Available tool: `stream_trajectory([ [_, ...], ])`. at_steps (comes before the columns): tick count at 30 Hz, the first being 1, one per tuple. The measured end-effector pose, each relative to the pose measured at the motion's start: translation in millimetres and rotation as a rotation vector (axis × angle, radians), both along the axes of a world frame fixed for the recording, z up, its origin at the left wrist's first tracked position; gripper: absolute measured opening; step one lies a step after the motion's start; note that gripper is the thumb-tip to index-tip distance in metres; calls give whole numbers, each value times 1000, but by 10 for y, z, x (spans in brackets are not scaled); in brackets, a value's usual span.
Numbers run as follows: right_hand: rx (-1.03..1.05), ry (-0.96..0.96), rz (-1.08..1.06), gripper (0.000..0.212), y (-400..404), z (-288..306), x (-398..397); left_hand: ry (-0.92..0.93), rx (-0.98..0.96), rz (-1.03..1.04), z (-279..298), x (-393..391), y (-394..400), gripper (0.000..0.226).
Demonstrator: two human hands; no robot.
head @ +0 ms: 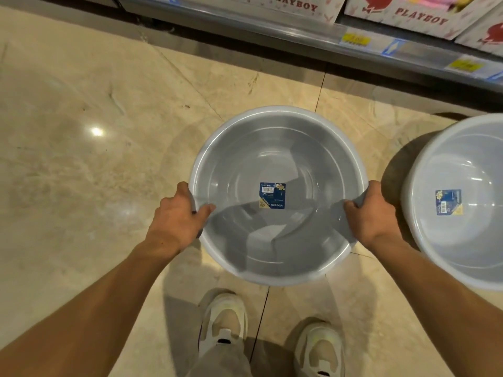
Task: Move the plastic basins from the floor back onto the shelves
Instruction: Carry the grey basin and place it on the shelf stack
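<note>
**Grey basin held by both hands over the floor**

The thumbs [207, 208] lie inside the rim and the other fingers curl under it, so the left hand [178, 216] and the right hand [371, 213] both grip the grey basin [277, 240] at opposite sides. It is above the beige floor [81, 159], in front of the shoes [223, 319]. A second basin [462, 232] stands on the floor at the right. The shelf edge [299, 31] is beyond them.

The left hand [177, 216] and right hand [371, 213] grip opposite rims of a round grey plastic basin [277, 240], thumbs inside, a blue label [272, 195] between them. Beyond the right fingers [351, 206] sits a second pale round basin [462, 227] on the beige tiled floor [81, 159].
</note>
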State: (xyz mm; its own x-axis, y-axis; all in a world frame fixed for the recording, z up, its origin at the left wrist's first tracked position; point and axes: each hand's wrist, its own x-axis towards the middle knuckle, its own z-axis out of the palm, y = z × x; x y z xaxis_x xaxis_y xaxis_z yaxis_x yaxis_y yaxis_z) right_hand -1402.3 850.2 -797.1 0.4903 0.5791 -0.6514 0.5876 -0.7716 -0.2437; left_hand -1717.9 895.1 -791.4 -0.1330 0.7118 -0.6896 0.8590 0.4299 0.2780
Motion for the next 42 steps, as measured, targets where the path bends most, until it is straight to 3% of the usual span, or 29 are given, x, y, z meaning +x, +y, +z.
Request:
stream_trajectory([
  [9,76,-15,-38,33,7,404,238,24,99,-40,385,176,101,46],
  [20,171,-53,-201,28,-319,1971,942,-141,164,-87,1777,908,222,40],
  [25,180,-96,-303,26,-650,2641,1383,-193,177,-215,2349,1447,249,33],
  [31,173,-127,-420,25,-1182,3182,1964,-146,147,-408,2785,2319,222,41],
  [37,106,-159,-491,26,-1662,3370,2515,-171,119,-515,2939,3109,4,37],
  [42,75,-69,-517,23,-1766,3004,3076,-131,128,-546,2645,3649,-132,32],
])
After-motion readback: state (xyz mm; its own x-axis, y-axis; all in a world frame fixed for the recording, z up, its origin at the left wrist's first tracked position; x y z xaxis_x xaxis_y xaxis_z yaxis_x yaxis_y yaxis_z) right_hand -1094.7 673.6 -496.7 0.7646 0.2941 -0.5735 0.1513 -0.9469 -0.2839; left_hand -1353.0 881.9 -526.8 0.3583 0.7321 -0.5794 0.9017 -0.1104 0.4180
